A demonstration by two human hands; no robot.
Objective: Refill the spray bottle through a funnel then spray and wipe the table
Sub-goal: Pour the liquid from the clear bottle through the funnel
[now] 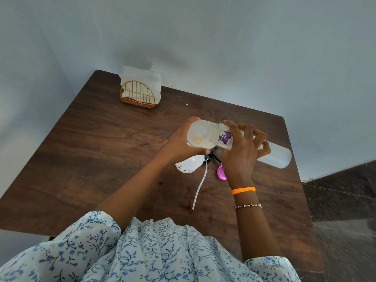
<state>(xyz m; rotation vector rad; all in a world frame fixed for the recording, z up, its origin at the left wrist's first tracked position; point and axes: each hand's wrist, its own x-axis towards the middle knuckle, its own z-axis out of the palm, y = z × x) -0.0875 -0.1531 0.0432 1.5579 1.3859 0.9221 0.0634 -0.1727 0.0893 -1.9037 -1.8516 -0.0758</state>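
Both hands hold a clear refill bottle (205,133) with a purple label, tipped on its side above the table. My left hand (179,145) cups its round base. My right hand (238,159) grips the labelled part, fingers curled over the far end, which is hidden. A long frosted cylinder (276,156), apparently the spray bottle body, stretches from behind my right hand toward the right edge. Under the bottle lies the black spray head (213,154) with its white dip tube (200,184). A white funnel-like piece (188,164) and a pink cap (220,173) rest beside it.
The dark wooden table (101,149) stands in a corner between pale walls. A gold wire napkin holder (140,94) with white tissues stands at the far left corner. Dark floor shows past the table's right edge.
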